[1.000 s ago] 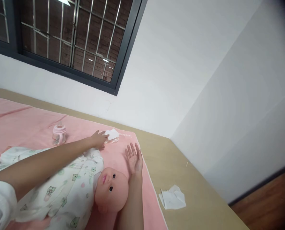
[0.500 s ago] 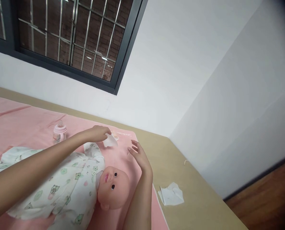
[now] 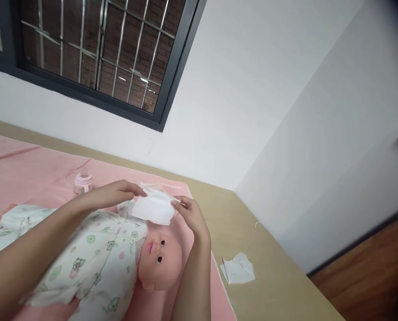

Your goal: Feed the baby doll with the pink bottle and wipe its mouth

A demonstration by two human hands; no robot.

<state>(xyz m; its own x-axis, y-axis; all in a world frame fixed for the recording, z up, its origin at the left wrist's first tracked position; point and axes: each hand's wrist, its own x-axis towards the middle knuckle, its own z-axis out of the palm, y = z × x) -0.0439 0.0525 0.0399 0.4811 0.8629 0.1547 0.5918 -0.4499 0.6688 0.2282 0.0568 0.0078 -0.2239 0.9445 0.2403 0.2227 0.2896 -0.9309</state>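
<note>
A white tissue (image 3: 155, 207) is stretched between my two hands, above the mat beside the doll's head. My left hand (image 3: 123, 192) pinches its left edge with the fingertips. At the tissue's right edge, my right hand (image 3: 191, 215) grips a corner between thumb and fingers. Just below lies a baby doll (image 3: 160, 263) on its back, face up, in a white sleepsuit (image 3: 101, 249) with green and pink prints. My left forearm passes over the doll's body and hides part of it.
A pink baby bottle (image 3: 84, 182) stands behind my left forearm on the pink mat (image 3: 28, 165). On the tan tabletop (image 3: 268, 258) to the right lies a crumpled white tissue (image 3: 238, 268). A barred window (image 3: 95, 58) and white walls rise behind.
The tissue, bunched in my left hand before, is now spread out flat. My right hand, open and apart from it earlier, has taken hold of its right edge.
</note>
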